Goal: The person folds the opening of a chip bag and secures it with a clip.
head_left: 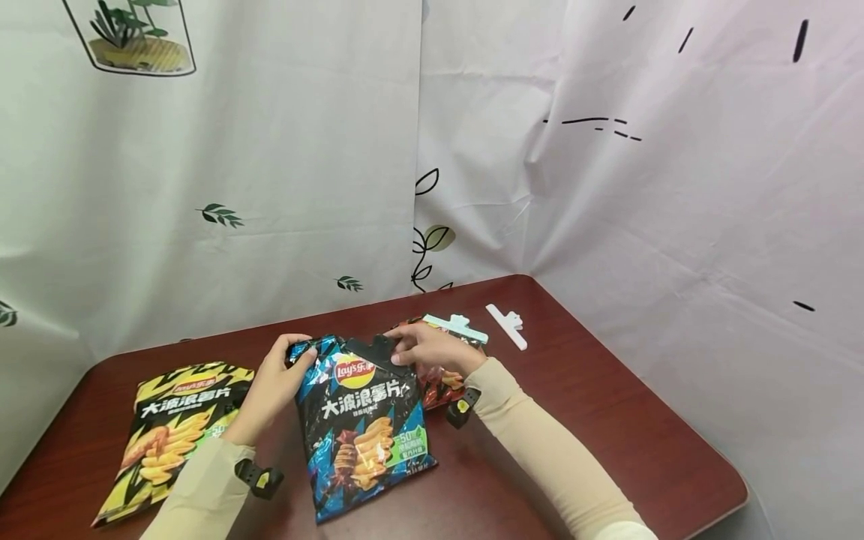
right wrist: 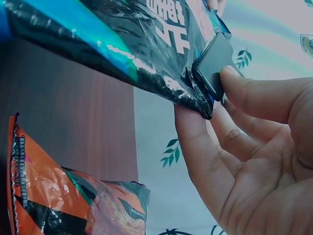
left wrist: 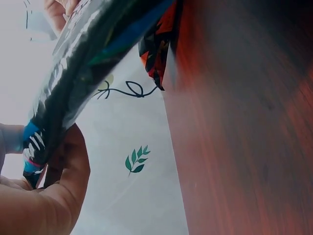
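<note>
The blue Lay's chip bag (head_left: pixel 361 424) (mid-table) is pinched at its top left corner by the left hand (head_left: pixel 273 390); a black bag clip (head_left: pixel 373 349) on its top is gripped by the right hand (head_left: pixel 432 346). A yellow chip bag (head_left: pixel 172 431) lies left.

We wear a long-sleeved top in a soft beige, and both sleeves run down to the wrists, the fabric smooth with light folds near the elbows. Our left hand (head_left: pixel 270 386) and right hand (head_left: pixel 432 346) are bare, with no rings or gloves showing. Strapped at each wrist is a small black device: the left wrist unit (head_left: pixel 259 478) is blocky, and the right wrist unit (head_left: pixel 462 407) carries a small yellow mark.
</note>
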The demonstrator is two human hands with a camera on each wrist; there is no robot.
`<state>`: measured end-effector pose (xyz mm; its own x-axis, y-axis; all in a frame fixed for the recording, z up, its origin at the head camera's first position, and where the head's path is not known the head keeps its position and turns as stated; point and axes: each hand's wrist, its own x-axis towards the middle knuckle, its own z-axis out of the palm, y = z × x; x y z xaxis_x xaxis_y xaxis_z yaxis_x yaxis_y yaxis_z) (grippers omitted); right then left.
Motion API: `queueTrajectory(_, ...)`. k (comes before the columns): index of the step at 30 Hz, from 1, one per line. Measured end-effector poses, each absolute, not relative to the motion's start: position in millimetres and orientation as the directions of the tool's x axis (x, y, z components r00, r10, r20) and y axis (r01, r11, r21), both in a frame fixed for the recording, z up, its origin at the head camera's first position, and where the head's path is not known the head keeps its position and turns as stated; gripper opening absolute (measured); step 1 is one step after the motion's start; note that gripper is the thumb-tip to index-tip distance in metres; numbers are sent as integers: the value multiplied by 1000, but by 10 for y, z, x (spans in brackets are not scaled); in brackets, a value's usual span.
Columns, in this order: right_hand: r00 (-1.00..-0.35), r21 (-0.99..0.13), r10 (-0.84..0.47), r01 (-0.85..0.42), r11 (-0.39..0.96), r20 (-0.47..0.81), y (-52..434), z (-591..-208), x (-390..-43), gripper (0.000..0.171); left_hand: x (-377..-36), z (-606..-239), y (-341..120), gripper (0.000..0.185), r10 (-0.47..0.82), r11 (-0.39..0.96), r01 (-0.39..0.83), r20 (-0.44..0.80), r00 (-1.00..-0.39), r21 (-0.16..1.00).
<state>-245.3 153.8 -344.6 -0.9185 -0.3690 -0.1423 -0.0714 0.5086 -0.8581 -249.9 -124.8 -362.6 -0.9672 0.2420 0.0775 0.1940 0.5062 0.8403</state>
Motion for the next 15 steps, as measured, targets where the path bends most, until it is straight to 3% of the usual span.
queueTrajectory(15, -938, -867, -322, -54, 495, -126, 1490, -3500, -2578, 48, -2548, -3658, -1267, 82, 250, 510, 97, -39, -968, 855)
